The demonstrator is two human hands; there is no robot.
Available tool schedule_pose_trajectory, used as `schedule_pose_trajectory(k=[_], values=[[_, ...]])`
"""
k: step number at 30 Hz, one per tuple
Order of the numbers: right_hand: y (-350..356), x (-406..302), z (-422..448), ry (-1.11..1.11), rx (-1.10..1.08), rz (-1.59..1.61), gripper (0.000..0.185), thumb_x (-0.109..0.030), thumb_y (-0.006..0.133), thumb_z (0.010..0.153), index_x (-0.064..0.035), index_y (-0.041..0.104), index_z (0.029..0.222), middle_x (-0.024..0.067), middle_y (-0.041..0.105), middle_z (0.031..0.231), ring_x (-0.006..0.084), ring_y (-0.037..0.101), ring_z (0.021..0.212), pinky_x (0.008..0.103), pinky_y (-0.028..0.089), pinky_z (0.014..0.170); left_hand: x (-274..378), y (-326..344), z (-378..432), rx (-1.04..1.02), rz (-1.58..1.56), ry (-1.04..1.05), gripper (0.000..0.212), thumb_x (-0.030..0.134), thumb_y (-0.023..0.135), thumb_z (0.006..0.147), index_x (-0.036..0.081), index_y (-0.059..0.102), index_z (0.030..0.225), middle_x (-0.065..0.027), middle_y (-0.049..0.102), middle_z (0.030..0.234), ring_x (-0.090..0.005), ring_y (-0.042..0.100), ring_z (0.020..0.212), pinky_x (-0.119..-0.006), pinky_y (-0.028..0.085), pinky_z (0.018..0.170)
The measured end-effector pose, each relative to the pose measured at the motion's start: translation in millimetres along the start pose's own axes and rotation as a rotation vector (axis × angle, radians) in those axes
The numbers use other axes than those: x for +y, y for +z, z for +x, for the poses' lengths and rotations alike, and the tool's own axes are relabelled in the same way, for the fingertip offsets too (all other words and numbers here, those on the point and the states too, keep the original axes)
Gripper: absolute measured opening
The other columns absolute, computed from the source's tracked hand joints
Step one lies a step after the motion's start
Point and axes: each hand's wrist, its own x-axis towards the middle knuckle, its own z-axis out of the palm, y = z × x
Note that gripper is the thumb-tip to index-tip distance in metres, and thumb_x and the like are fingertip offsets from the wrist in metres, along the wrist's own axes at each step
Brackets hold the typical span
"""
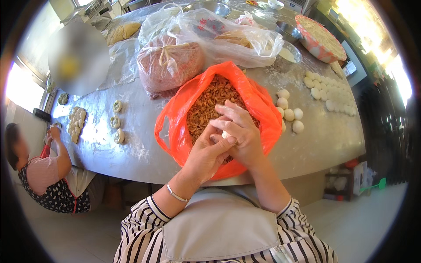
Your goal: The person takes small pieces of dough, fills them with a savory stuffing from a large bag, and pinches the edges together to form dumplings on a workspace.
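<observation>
Both hands meet over a red plastic bag (263, 111) whose mouth is spread wide, filled with brown chopped pieces that look like raisins or dried fruit (205, 110). A small piece of white dough (226, 134) shows between my fingers, mostly covered by them. My left hand (210, 151) cups it from the left, thumb across the front. From the right, my right hand (245, 134) closes over it, its fingers dusted with flour. To the right of the bag sit several round dough balls (288, 114). How much dough my palms hide, I cannot tell.
Beyond the red bag lie a tied clear bag of pinkish filling (171, 62) and other plastic bags (260, 49). Flattened dough pieces (315, 93) and a patterned basin (320, 39) stand right. Filled dough pieces (115, 122) lie left, near a co-worker (49, 177) at the metal table (144, 131).
</observation>
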Motion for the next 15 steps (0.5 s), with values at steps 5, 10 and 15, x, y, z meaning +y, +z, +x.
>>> schedule_pose_trajectory(k=[5,10,15], values=[[-2,-14,11,0.092,0.123,0.104,0.022,-0.017,0.077,0.084,-0.0104,0.075,0.104,0.0117,0.07,0.127,0.0356,0.059,0.129,0.0482,0.047,0.109,-2,1,3,-0.004,0.146,0.097,0.052,0.004,0.063,0.1,0.004,0.04,0.147,-0.0052,0.061,0.122,-0.0144,0.062,0.114,-0.029,0.051,0.095],[-7,-7,0,0.271,-0.002,0.439,0.019,-0.015,0.065,0.097,-0.0021,0.072,0.108,0.0162,0.073,0.114,0.0344,0.062,0.128,0.0434,0.047,0.108,2,-2,2,-0.085,0.138,0.076,0.047,0.008,0.061,0.102,0.003,0.042,0.144,-0.0114,0.059,0.133,-0.0206,0.062,0.119,-0.034,0.052,0.1],[-6,-4,-12,0.52,0.112,0.965,0.032,-0.026,0.052,0.109,0.0001,0.07,0.115,0.0178,0.073,0.113,0.034,0.06,0.13,0.0421,0.046,0.109,3,2,-3,-0.084,-0.062,-0.061,0.04,0.013,0.058,0.106,0.004,0.046,0.142,-0.0142,0.059,0.134,-0.0249,0.062,0.124,-0.04,0.054,0.104]])
